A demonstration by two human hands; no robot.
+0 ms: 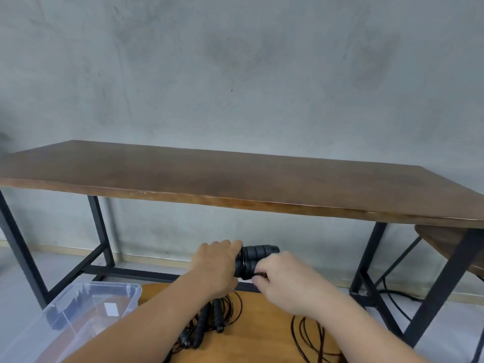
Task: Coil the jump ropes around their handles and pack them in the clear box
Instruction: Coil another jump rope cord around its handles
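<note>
Two bare forearms reach up from the bottom edge over a small wooden table [275,323]. On it lie more jump ropes [209,318], black handles side by side with thin dark cord looped around them, and further loose cord [311,336] trails to the right. The left hand [214,265] grips one end of a pair of black foam handles [255,260] held together above the table's far edge, its fingers curled round them. The right hand [282,279] pinches the dark rope against the handles, where a few turns already circle them. The clear box [78,318] sits at lower left, just beside the table, open, with nothing but a white label visible inside. Beyond stands a long brown desk [235,184] on black metal legs before a grey wall [235,61].
</note>
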